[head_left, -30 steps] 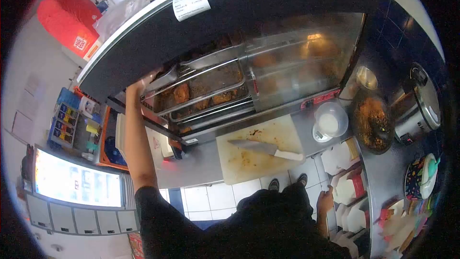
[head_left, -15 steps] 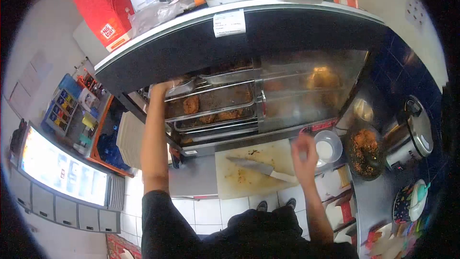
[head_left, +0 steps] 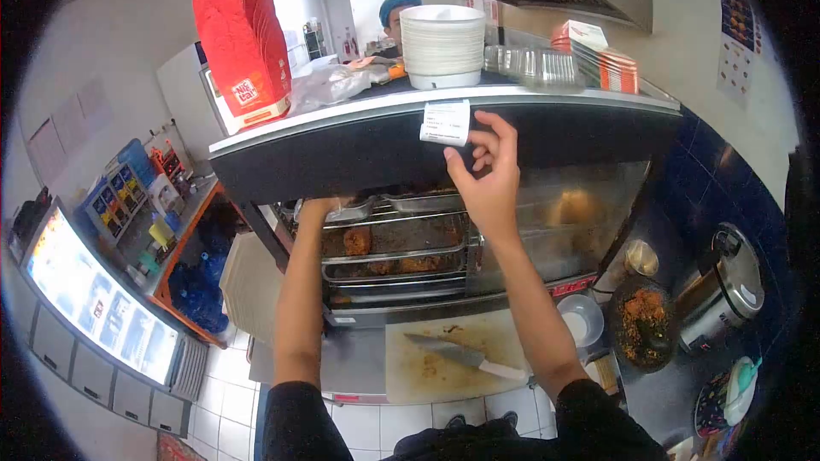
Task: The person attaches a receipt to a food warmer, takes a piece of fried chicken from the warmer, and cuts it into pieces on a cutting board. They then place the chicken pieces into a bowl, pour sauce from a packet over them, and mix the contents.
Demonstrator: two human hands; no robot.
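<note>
My left hand (head_left: 319, 207) reaches into the open left side of a dark warming cabinet (head_left: 342, 158), at the upper tray (head_left: 352, 212); its fingers are mostly hidden there. Raised in front of the cabinet's top panel, my right hand (head_left: 495, 172) has thumb and forefinger apart, the other fingers loosely curled. Its fingertips are right at the edge of a printed paper slip (head_left: 446, 122) stuck to the panel. Browned pieces of food, one of them a fried piece (head_left: 357, 241), lie on the racked trays below.
Below the cabinet, a knife (head_left: 461, 353) lies on a stained cutting board (head_left: 418, 386). To the right are a clear bowl (head_left: 589, 318), a dark bowl of crumbly food (head_left: 641, 337) and a steel cooker (head_left: 726, 290). White bowls (head_left: 442, 47) and red cartons (head_left: 243, 60) stand on top; a person (head_left: 400, 13) is behind.
My right hand has risen from beside the cutting board to the paper slip. My left hand stays inside the cabinet. The view has tilted up, bringing a person behind into sight.
</note>
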